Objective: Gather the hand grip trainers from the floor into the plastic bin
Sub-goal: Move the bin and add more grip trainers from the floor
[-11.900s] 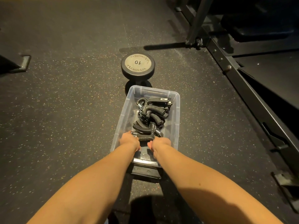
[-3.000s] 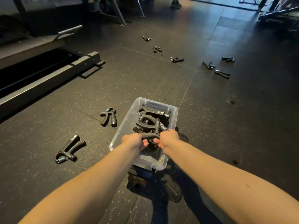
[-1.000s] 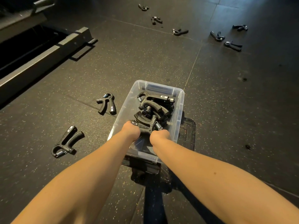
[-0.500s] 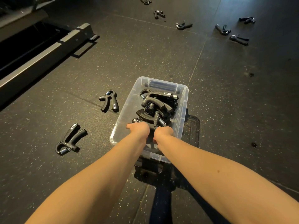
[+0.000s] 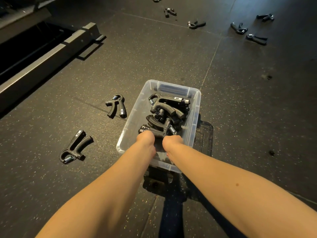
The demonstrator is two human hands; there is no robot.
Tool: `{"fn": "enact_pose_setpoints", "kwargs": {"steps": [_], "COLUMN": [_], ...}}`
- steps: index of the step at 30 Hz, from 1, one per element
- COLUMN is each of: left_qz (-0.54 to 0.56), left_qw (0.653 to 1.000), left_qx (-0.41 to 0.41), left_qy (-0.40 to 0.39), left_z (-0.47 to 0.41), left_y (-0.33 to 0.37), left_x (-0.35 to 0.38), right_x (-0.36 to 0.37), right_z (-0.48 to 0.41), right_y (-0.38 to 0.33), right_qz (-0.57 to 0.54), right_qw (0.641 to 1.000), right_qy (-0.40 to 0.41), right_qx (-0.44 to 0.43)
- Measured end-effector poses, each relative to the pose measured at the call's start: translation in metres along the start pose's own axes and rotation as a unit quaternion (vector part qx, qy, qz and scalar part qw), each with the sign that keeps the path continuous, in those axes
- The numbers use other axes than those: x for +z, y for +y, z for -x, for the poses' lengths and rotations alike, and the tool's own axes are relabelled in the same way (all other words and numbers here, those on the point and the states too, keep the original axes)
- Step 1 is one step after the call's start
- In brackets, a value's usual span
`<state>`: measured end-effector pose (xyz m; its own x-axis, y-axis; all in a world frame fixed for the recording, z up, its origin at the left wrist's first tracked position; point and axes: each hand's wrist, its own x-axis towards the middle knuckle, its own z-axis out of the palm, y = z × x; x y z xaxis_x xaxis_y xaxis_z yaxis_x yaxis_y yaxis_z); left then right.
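A clear plastic bin (image 5: 195, 117) sits low over the dark floor, with several black hand grip trainers (image 5: 164, 109) piled inside. My left hand (image 5: 145, 140) and my right hand (image 5: 171, 141) are curled over its near rim, side by side, with the fingers hidden inside. Two trainers lie on the floor left of the bin, one close (image 5: 116, 107) and one nearer me (image 5: 75, 146). Several more lie far ahead, among them one (image 5: 195, 24) at the top centre and one (image 5: 256, 39) at the top right.
A long dark machine frame (image 5: 42, 57) runs diagonally along the left side. The speckled rubber floor (image 5: 240, 109) stretches open to the right of the bin. A dark shadow lies under and behind the bin.
The bin, held in both hands, has shifted a little to the right and ahead over the floor. The two nearby trainers now sit further left of it. The grip is unchanged.
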<state>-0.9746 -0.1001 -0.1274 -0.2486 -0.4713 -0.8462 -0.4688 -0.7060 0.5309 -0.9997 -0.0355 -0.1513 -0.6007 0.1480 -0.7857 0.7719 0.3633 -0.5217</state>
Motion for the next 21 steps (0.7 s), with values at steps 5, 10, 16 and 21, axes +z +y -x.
{"fn": "enact_pose_setpoints", "kwargs": {"steps": [5,10,16,21], "left_qz": [0.005,0.009,-0.066,-0.315], "left_qw": [0.999,0.998,0.995,0.939], "left_qx": [-0.003,0.000,0.008,0.120], "left_qy": [-0.032,-0.068,-0.080,-0.065], "left_z": [-0.012,-0.008,0.005,0.023], "left_y": [0.004,0.005,0.010,0.024], "left_x": [-0.006,-0.008,-0.008,-0.020], "right_x": [-0.002,-0.002,-0.014,-0.034], "right_z": [0.001,0.004,0.017,0.051], "right_y": [-0.004,-0.004,-0.011,-0.031], "right_qz": [-0.052,-0.076,-0.061,0.004], "right_qw": [0.998,0.996,0.995,0.989], "right_qy": [-0.033,-0.027,-0.080,-0.148], "right_qx": [0.006,0.024,0.019,-0.024]}}
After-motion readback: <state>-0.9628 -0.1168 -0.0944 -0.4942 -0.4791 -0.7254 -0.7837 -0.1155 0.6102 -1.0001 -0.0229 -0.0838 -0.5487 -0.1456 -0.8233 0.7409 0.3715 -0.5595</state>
